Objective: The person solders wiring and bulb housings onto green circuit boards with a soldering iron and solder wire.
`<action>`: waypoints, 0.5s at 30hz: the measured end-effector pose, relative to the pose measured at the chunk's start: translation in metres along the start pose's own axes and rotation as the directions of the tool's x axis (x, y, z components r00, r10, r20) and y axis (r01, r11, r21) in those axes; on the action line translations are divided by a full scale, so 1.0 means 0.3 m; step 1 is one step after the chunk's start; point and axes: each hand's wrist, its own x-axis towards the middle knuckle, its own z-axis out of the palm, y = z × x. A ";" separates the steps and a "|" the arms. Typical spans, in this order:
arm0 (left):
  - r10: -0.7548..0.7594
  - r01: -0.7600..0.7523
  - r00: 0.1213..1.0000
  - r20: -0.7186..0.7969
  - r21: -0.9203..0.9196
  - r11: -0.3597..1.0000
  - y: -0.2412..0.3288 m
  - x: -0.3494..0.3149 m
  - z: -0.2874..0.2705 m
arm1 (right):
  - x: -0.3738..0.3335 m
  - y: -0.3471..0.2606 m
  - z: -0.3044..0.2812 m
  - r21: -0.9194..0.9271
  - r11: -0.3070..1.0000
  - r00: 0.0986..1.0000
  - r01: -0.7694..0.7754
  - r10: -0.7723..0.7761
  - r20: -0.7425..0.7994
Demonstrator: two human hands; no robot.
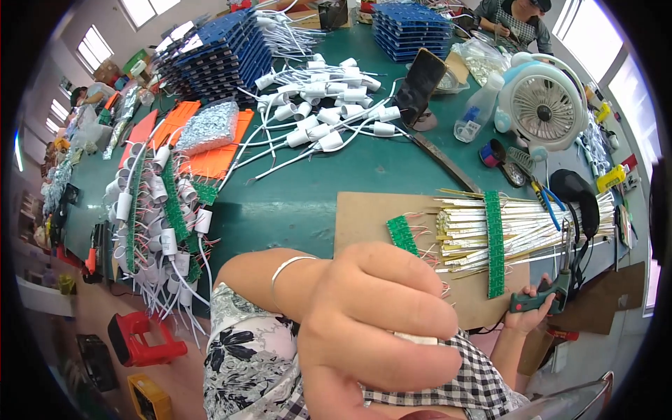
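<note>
My left hand (381, 315) is raised close to the camera, its fingers curled in. A sliver of something pale (416, 338) shows between the fingers, too little to name. At the right, my right hand (526, 318) grips a green pistol-grip tool (537, 301), its exact kind unclear. Behind the left hand, a brown board (364, 217) carries a bundle of thin white and yellow strips (462, 234). A long green circuit board strip (494, 245) lies across the bundle. A shorter green circuit board piece (402, 234) with red wires sits beside it.
White lamp holders (315, 119) with cables are heaped mid-table; more, wired to green boards (175, 199), hang at the left edge. Blue stacked trays (224, 59), a fan (542, 105), a phone (422, 80), a bottle (478, 112) and pliers (549, 203) stand around. A co-worker (514, 24) sits far right.
</note>
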 end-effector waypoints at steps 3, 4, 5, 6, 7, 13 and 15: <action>0.027 -0.078 0.982 0.185 0.276 0.958 -0.080 -0.034 -0.065 | -0.008 -0.004 -0.003 0.004 0.998 0.998 -0.064 0.064 0.029; -0.053 -0.133 0.947 0.317 0.537 0.833 -0.204 -0.093 -0.122 | -0.023 -0.006 0.026 -0.040 0.999 0.999 -0.012 0.010 -0.048; -0.169 -0.229 0.895 0.413 0.750 0.620 -0.344 -0.143 -0.197 | -0.025 -0.001 0.051 -0.080 0.996 0.994 0.032 -0.040 -0.103; -0.193 -0.071 0.923 0.332 0.642 0.763 -0.514 -0.132 -0.294 | -0.019 0.000 0.049 -0.075 0.997 0.996 0.029 -0.035 -0.088; -0.545 0.251 0.826 0.146 0.770 0.586 -0.635 -0.164 -0.387 | -0.020 -0.010 0.023 -0.076 0.996 0.997 -0.038 0.032 -0.074; -0.978 0.425 0.068 -0.198 0.892 -0.151 -1.004 -0.657 -0.960 | -0.030 0.005 0.029 -0.100 0.995 0.994 0.015 -0.026 -0.110; -0.942 0.470 -0.105 -0.319 0.819 -0.329 -0.997 -0.793 -0.938 | -0.026 -0.001 -0.010 -0.104 0.995 0.993 -0.011 -0.001 -0.114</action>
